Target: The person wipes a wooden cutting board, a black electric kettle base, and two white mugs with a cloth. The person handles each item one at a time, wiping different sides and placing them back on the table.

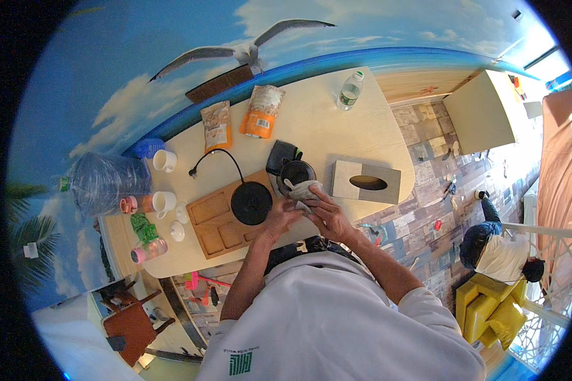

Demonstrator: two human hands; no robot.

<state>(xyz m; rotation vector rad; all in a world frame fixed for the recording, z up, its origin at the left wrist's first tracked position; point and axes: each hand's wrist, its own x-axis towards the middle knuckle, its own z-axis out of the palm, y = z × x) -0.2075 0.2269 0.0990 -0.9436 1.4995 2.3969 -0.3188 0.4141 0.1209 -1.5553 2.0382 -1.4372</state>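
Near the table's front edge, my right hand is closed on a grey cloth. My left hand meets it from the other side, its fingers closed at the cloth's lower edge. Just beyond the cloth is a dark electric kettle, its opening facing up toward me; the cloth covers part of its near side. A dark grey piece, perhaps another cloth, lies against the kettle's far left. The round black kettle base sits left of my hands, its cord curving away to a plug.
The base overlaps a brown wooden tray with compartments. A tissue box stands right, a water bottle and snack pouches at the back. White mugs and a large water jug are left. Another person is at far right.
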